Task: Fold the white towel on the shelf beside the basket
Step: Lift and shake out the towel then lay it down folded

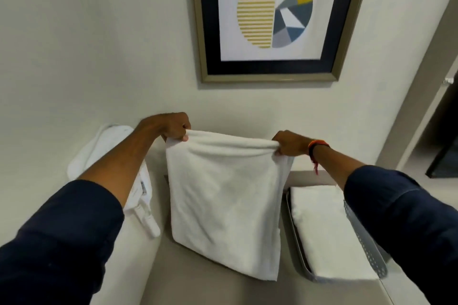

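A white towel hangs doubled over in front of me, its lower edge resting on the beige shelf. My left hand pinches the towel's upper left corner. The upper right corner is gripped by my right hand, which has a red thread band at the wrist. Both hands hold the top edge stretched level above the shelf. A grey perforated basket stands to the right of the towel, with a folded white towel lying inside it.
Another white cloth item lies on the shelf at the left, partly under my left forearm. A framed abstract picture hangs on the wall above. A dark doorway opens at the right.
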